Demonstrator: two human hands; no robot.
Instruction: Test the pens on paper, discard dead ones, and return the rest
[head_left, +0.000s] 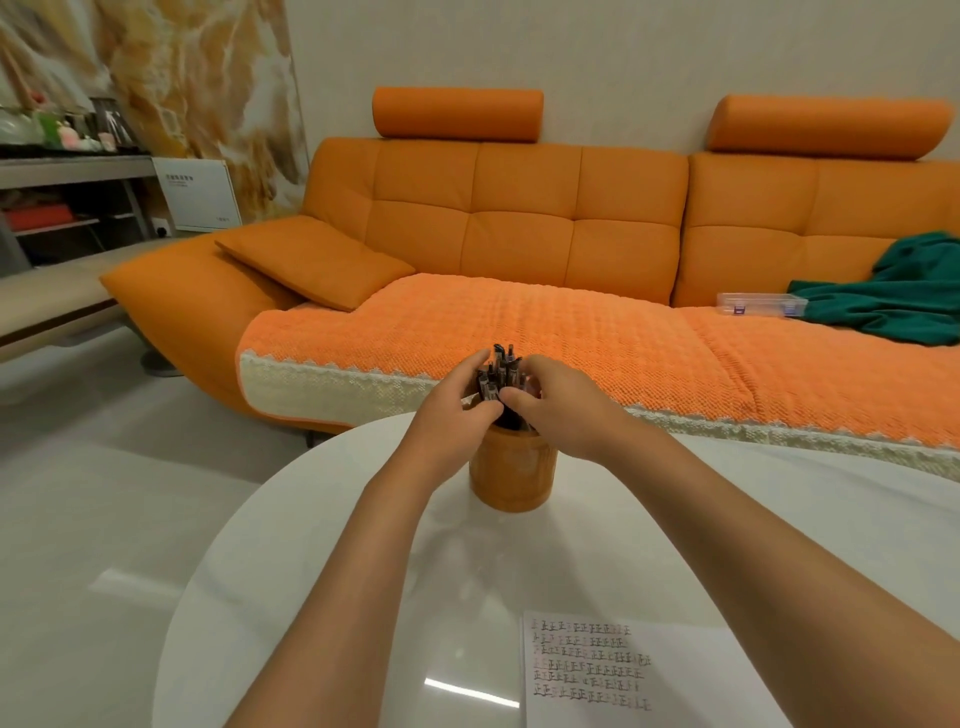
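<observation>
An orange round pen holder (511, 475) stands near the far edge of the white round table (322, 545). A bunch of several dark pens (498, 371) sticks up out of it. My left hand (457, 415) and my right hand (558, 410) are both at the holder's mouth, fingers curled round the bunch of pens from either side. A white sheet of paper (649, 675), covered with rows of handwritten test marks, lies on the table near its front edge, under my right forearm.
An orange sofa (519, 234) with a knitted cover stands right behind the table. On its right seat lie a clear plastic box (761, 304) and a green cloth (893, 296). A shelf unit (67, 197) stands at the far left, grey floor in between.
</observation>
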